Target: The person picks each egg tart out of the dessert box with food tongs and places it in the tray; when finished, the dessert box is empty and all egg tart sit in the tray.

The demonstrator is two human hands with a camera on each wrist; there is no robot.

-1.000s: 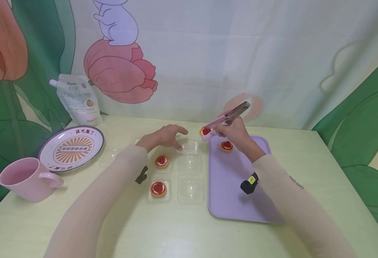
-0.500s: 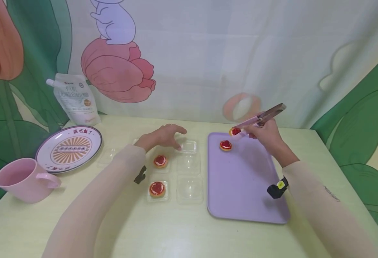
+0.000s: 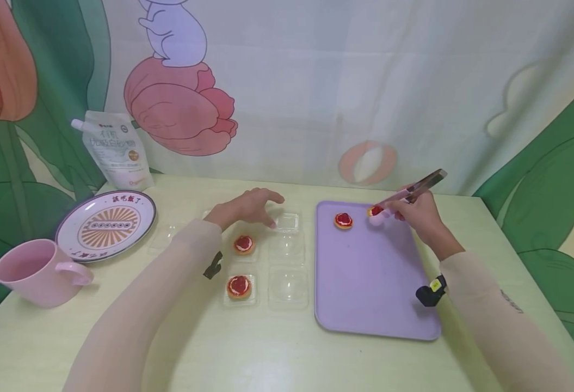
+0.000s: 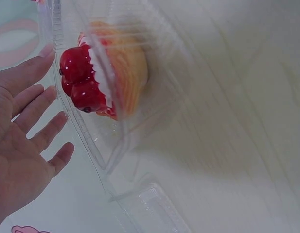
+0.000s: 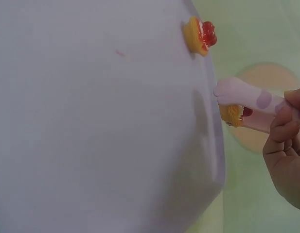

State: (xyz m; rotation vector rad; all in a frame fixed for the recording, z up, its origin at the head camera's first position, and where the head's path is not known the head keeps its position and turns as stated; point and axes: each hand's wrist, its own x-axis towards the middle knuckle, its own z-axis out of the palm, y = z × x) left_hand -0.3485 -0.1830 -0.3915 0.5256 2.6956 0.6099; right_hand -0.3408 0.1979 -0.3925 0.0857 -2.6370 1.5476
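Note:
My right hand [image 3: 416, 215] grips a pair of pink tongs with metal arms [image 3: 431, 182]. Between the tong tips is a small red-topped tart [image 3: 375, 210], over the back right part of the purple tray [image 3: 375, 294]. Another tart [image 3: 343, 220] sits to its left on that tray. My left hand [image 3: 250, 207] hovers with fingers spread at the far end of the clear plastic boxes [image 3: 287, 247]. In the left wrist view, its fingertips [image 4: 50, 92] are at the edge of a clear box, behind whose plastic a tart [image 4: 123, 68] shows.
Two more tarts, a nearer one [image 3: 239, 287] and a farther one [image 3: 244, 245], sit in clear boxes left of the tray. A pink mug [image 3: 42, 275], a patterned plate [image 3: 137, 234] and a white pouch [image 3: 115, 155] stand at the left. A printed curtain [image 3: 287, 98] hangs behind the table.
My right hand has carried the tart in the tongs rightward, from beside the boxes to above the tray's back right, then lowered it. My left hand has stayed in place.

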